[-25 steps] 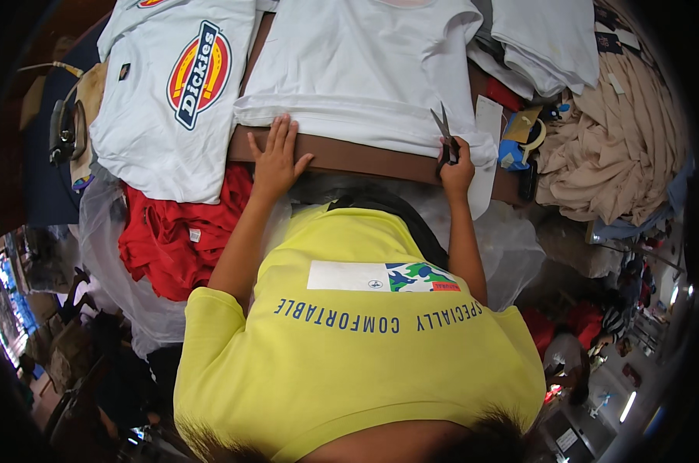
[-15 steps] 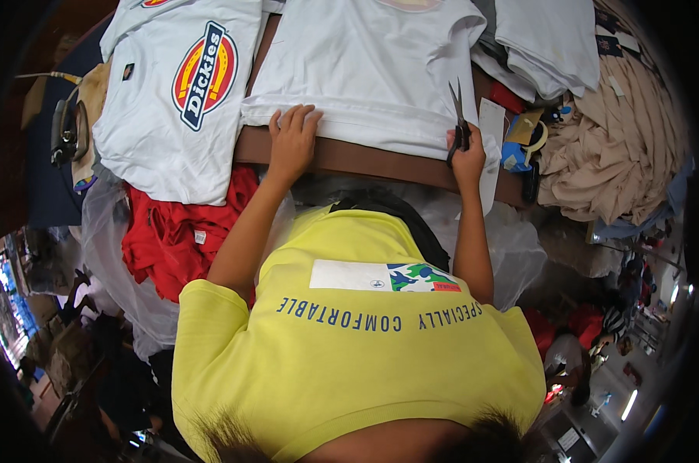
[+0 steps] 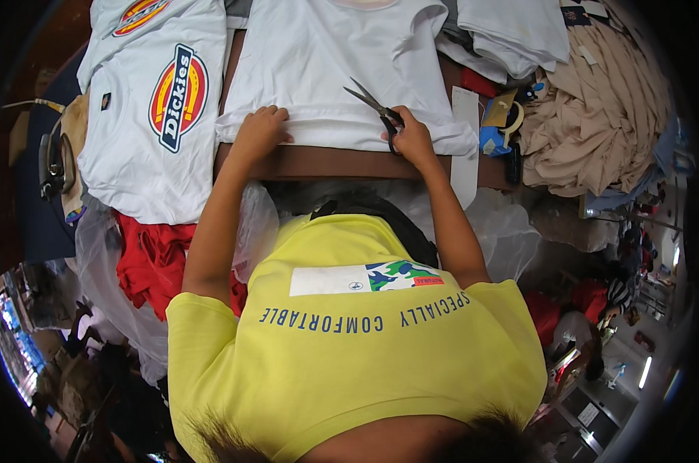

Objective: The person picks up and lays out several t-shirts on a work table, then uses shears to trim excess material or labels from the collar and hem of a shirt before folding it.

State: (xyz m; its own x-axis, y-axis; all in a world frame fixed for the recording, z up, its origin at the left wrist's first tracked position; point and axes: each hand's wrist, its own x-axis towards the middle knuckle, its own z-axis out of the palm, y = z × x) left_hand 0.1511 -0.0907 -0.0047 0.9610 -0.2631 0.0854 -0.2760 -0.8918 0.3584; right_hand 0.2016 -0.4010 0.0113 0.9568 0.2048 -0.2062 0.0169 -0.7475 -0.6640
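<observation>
A white T-shirt [image 3: 318,73] lies flat on the brown table [image 3: 330,162], its hem along the near edge. My left hand [image 3: 261,134] is at the left part of the hem, fingers curled over and closed on the cloth. Black-handled scissors [image 3: 378,107] are in my right hand [image 3: 412,140], the blades slightly parted and pointing up and left above the hem. The fingers of that hand are partly hidden by the scissor handles.
Printed white T-shirts [image 3: 137,170] lie at the left, beside an iron [image 3: 50,166]. Red garments [image 3: 152,258] sit in clear plastic below. To the right are a white card strip [image 3: 464,147], a tape roll [image 3: 513,117], folded white shirts [image 3: 511,35] and a beige cloth heap [image 3: 596,116].
My right hand has moved left along the hem with the scissors, whose blades now tilt left. The left hand's fingers have gone from spread to curled on the hem. The view has shifted slightly.
</observation>
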